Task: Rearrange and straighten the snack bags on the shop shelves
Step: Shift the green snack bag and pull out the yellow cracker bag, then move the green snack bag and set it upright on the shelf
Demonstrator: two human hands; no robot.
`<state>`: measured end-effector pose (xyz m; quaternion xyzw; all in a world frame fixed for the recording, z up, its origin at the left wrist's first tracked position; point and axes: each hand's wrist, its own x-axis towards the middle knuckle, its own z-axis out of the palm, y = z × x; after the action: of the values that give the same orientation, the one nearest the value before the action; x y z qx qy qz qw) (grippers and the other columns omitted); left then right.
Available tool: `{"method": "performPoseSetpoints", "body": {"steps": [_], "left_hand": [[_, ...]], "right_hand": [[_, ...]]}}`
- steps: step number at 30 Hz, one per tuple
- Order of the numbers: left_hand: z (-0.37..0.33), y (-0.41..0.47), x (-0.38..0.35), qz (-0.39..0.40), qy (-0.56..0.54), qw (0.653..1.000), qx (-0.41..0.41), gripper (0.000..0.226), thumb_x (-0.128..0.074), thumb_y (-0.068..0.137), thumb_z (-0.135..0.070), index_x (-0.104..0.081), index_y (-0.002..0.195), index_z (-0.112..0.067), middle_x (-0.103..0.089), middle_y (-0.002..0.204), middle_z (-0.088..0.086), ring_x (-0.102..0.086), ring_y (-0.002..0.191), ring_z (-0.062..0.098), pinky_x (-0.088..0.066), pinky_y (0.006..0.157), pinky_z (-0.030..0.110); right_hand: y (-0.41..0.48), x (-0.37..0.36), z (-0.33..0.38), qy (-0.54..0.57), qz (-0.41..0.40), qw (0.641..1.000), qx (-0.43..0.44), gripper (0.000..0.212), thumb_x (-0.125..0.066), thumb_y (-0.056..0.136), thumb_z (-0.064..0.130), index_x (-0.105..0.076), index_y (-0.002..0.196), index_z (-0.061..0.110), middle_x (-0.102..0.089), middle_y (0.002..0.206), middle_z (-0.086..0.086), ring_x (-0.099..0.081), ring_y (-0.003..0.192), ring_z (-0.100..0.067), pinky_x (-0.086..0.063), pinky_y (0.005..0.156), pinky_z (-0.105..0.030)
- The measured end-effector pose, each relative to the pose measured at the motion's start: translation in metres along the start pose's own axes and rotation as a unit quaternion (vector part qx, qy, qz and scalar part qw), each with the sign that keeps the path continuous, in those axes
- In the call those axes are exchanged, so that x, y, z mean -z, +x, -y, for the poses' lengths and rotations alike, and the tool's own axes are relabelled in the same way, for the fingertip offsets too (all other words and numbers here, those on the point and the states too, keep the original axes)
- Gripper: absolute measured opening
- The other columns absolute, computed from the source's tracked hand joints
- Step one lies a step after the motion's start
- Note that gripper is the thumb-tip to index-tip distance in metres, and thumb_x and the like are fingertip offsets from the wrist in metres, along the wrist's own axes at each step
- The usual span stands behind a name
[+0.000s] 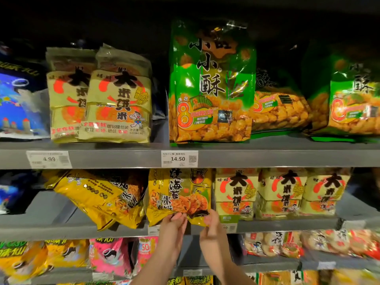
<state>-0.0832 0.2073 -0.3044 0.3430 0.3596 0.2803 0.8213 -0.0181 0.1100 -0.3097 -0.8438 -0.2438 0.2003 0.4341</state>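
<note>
So, both hands are on the yellow seaweed bag (178, 194), the one printed 海苔 and 米饼, which stands at the front of the middle shelf (287, 225). The left hand (173, 225) pinches its bottom edge and the right hand (211, 222) pinches the bottom right corner, so each grip is closed on the foil rather than spread wide. The bag is roughly upright, leaning a little. Just left of it, more yellow bags (98, 200) of the same sort lie tipped over on their sides. Just right, three cream bags (281, 194) reading 大米饼 stand in a row. Up on the top shelf (102, 157), a tall green bag (211, 83) says 小小酥 with a big 8. Right below it is a price tag (179, 159) marked 14.50, and another tag (49, 159) further left reads 4.99.
</note>
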Motion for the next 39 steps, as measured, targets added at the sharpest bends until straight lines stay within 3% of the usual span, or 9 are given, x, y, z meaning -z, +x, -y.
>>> {"method": "performPoseSetpoints", "body": {"steps": [6, 9, 12, 16, 20, 26, 30, 33, 39], "left_hand": [[-0.022, 0.013, -0.021, 0.013, -0.014, 1.000, 0.012, 0.065, -0.038, 0.089, 0.015, -0.014, 0.145, -0.007, -0.034, 0.143, 0.020, -0.042, 0.128, 0.027, -0.031, 0.105, 0.036], [-0.031, 0.020, -0.029, 0.035, 0.074, 0.997, 0.015, 0.042, -0.034, 0.091, 0.013, -0.042, 0.120, -0.016, -0.055, 0.099, 0.009, -0.053, 0.086, 0.014, -0.039, 0.085, 0.026], [-0.028, 0.024, -0.031, 0.035, 0.108, 0.993, 0.039, 0.029, -0.034, 0.092, 0.012, -0.046, 0.093, -0.014, -0.053, 0.083, 0.004, -0.049, 0.075, 0.012, -0.036, 0.068, 0.022], [-0.022, 0.012, -0.026, 0.062, 0.124, 0.989, 0.045, 0.054, -0.032, 0.092, 0.013, -0.030, 0.139, -0.014, -0.050, 0.130, 0.010, -0.049, 0.119, 0.024, -0.036, 0.099, 0.030], [-0.013, 0.010, -0.020, 0.084, 0.201, 0.976, 0.020, 0.064, -0.032, 0.090, 0.016, -0.015, 0.147, -0.008, -0.022, 0.153, 0.013, -0.023, 0.142, 0.025, -0.023, 0.112, 0.037], [-0.012, -0.011, -0.023, 0.064, 0.297, 0.951, -0.062, 0.032, -0.044, 0.094, -0.002, -0.055, 0.122, -0.013, -0.056, 0.129, 0.012, -0.053, 0.116, 0.020, -0.041, 0.103, 0.033], [-0.021, -0.047, -0.043, 0.051, 0.369, 0.911, -0.177, 0.024, -0.046, 0.095, -0.014, -0.062, 0.090, -0.030, -0.067, 0.100, -0.003, -0.061, 0.093, 0.012, -0.050, 0.084, 0.029], [-0.035, -0.075, -0.066, 0.062, 0.417, 0.854, -0.305, 0.021, -0.047, 0.094, -0.014, -0.061, 0.089, -0.029, -0.064, 0.090, -0.014, -0.058, 0.084, 0.002, -0.045, 0.071, 0.014], [-0.069, -0.107, -0.118, 0.024, 0.452, 0.760, -0.466, 0.015, -0.052, 0.092, -0.017, -0.066, 0.096, -0.019, -0.059, 0.078, -0.017, -0.054, 0.068, 0.001, -0.040, 0.063, 0.012]], "right_hand": [[0.012, -0.008, 0.018, -0.147, 0.068, 0.985, 0.055, 0.055, -0.038, 0.092, 0.010, -0.026, 0.145, 0.022, -0.016, 0.157, 0.001, -0.014, 0.144, -0.012, -0.008, 0.114, -0.021], [0.022, -0.012, 0.020, -0.271, 0.095, 0.957, 0.040, 0.056, -0.036, 0.095, 0.033, -0.023, 0.148, 0.020, 0.000, 0.159, -0.002, 0.002, 0.146, -0.016, -0.003, 0.119, -0.037], [0.024, -0.016, 0.015, -0.304, 0.100, 0.947, 0.007, 0.061, -0.036, 0.094, 0.042, -0.020, 0.148, 0.019, 0.003, 0.159, 0.001, 0.002, 0.146, -0.019, -0.008, 0.118, -0.043], [0.022, -0.018, 0.010, -0.320, 0.080, 0.944, -0.001, 0.068, -0.036, 0.094, 0.044, -0.010, 0.150, 0.017, 0.006, 0.159, 0.003, 0.003, 0.146, -0.018, -0.008, 0.117, -0.046], [0.023, -0.021, 0.011, -0.288, 0.050, 0.956, 0.000, 0.067, -0.039, 0.093, 0.037, -0.011, 0.150, 0.018, -0.001, 0.159, 0.004, 0.000, 0.146, -0.016, -0.008, 0.117, -0.043], [0.018, -0.013, 0.019, -0.085, -0.069, 0.990, 0.088, 0.033, -0.043, 0.086, 0.023, -0.064, 0.110, 0.018, -0.063, 0.108, -0.002, -0.056, 0.097, -0.017, -0.045, 0.080, -0.028], [0.003, 0.011, 0.030, 0.026, -0.157, 0.975, 0.158, 0.029, -0.041, 0.086, 0.027, -0.066, 0.089, 0.015, -0.063, 0.080, 0.005, -0.056, 0.077, -0.015, -0.046, 0.068, -0.030], [-0.011, 0.039, 0.043, 0.090, -0.193, 0.952, 0.220, 0.024, -0.042, 0.091, 0.031, -0.064, 0.088, 0.021, -0.061, 0.075, 0.012, -0.057, 0.072, -0.011, -0.048, 0.065, -0.031], [-0.015, 0.119, 0.085, 0.135, -0.227, 0.932, 0.247, 0.020, -0.049, 0.093, 0.023, -0.053, 0.087, 0.041, -0.063, 0.087, 0.013, -0.060, 0.084, -0.008, -0.050, 0.072, -0.028]]}}
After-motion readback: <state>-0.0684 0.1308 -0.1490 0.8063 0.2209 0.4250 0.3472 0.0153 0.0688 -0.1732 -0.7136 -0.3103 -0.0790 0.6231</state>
